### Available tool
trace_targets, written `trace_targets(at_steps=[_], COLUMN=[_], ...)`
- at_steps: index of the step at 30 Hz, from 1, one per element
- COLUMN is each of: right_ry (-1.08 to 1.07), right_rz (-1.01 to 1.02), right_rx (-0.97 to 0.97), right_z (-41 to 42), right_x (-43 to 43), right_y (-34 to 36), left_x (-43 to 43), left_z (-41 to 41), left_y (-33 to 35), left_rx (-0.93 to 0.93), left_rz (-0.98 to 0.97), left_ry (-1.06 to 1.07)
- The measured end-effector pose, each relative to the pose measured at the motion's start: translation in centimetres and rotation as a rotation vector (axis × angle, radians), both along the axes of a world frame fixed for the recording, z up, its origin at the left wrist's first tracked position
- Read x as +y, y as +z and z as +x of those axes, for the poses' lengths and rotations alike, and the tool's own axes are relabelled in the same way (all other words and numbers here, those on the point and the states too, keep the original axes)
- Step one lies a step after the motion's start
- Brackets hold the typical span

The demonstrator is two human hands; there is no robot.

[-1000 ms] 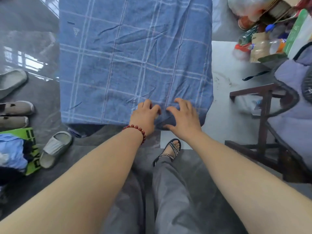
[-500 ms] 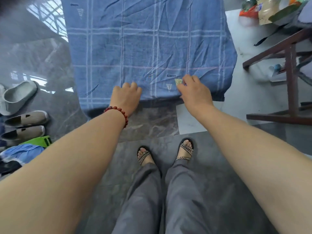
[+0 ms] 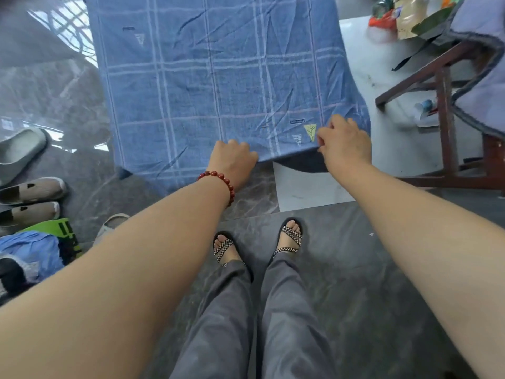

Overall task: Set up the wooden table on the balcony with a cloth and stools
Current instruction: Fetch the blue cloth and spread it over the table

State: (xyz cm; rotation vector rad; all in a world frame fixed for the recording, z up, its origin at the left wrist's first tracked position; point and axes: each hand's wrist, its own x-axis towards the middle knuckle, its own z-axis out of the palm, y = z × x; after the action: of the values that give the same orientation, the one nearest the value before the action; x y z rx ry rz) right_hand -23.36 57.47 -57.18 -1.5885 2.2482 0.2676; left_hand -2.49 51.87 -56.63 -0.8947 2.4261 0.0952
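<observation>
A blue checked cloth (image 3: 218, 83) covers the table, whose wood is fully hidden beneath it. Its near hem hangs over the front edge. My left hand (image 3: 235, 162), with a red bead bracelet at the wrist, grips the hem near the middle, fingers curled round the fabric. My right hand (image 3: 344, 143) pinches the hem near the right front corner, beside a small yellow leaf patch, and lifts it slightly off the edge.
A dark wooden chair (image 3: 448, 110) draped with grey fabric stands to the right. Bags and bottles (image 3: 396, 17) are piled at the back right. Slippers and shoes (image 3: 30, 190) lie on the floor at left. My sandalled feet (image 3: 289, 236) stand just before the table.
Both hands slid apart along the front hem, the right going toward the right corner. The bunched fold between them is gone and the cloth lies flatter. The view tilted downward.
</observation>
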Motion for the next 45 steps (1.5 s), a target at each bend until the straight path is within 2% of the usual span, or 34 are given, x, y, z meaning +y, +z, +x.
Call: trace_targets(at_steps=[6, 15, 21, 26, 31, 34, 38, 45], right_ry=[0.059, 0.164, 0.262, 0.254, 0.267, 0.368, 0.401, 0.337], right_rz=[0.047, 0.042, 0.063, 0.051, 0.082, 0.088, 0.101, 0.111], right_rx=[-0.044, -0.182, -0.159, -0.1, -0.051, -0.026, -0.042, -0.082], right_z=[-0.4, 6.0, 10.0, 12.6, 13.6, 13.6, 13.6, 15.9], right_x=[1.1, -0.9, -3.7, -5.7, -7.0, -7.0, -7.3, -8.5], right_y=[1.4, 1.1, 0.9, 0.3, -0.2, -0.5, -0.4, 0.1], left_x=[0.7, -0.8, -2.4, -3.5, -4.7, -5.5, -5.8, -6.3], left_z=[-1.4, 3.4, 7.8, 11.0, 13.2, 14.1, 14.8, 16.8], left_y=[0.2, 0.5, 0.9, 0.2, -0.8, -0.9, -0.5, 1.2], left_rx=[-0.053, -0.001, -0.037, -0.063, -0.1, -0.127, -0.118, -0.165], left_rz=[0.054, 0.011, -0.079, -0.091, -0.104, -0.087, -0.009, -0.014], left_ry=[0.09, 0.244, 0.424, 0.513, 0.479, 0.388, 0.271, 0.307])
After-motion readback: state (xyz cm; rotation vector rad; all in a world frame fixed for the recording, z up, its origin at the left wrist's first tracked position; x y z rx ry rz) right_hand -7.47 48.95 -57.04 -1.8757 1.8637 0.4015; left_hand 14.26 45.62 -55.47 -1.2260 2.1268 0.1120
